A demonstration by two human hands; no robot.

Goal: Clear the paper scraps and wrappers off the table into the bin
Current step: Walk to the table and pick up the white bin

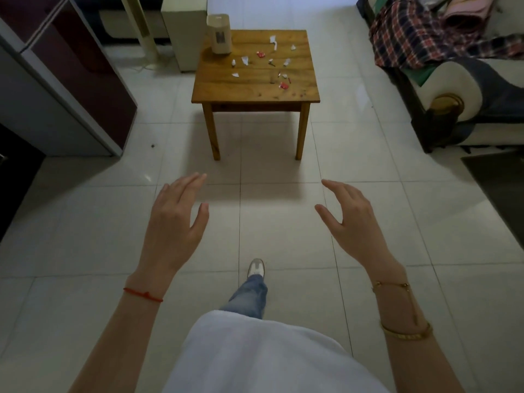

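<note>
Both hands' fingers (195,180) spread, empty; torn paper scraps (245,60) litter square wooden table (226,89).

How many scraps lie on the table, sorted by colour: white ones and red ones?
White scraps: about 9
Red scraps: about 3
Total: about 12, all on the table. A few tiny dark bits are too small to sort.

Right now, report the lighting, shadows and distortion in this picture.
Head view: dim, soft light; the table casts a shadow toward the camera on the tiles; faint glare on the floor; wide-angle bending at the edges; scraps small but sharp; both hands sharp.
</note>
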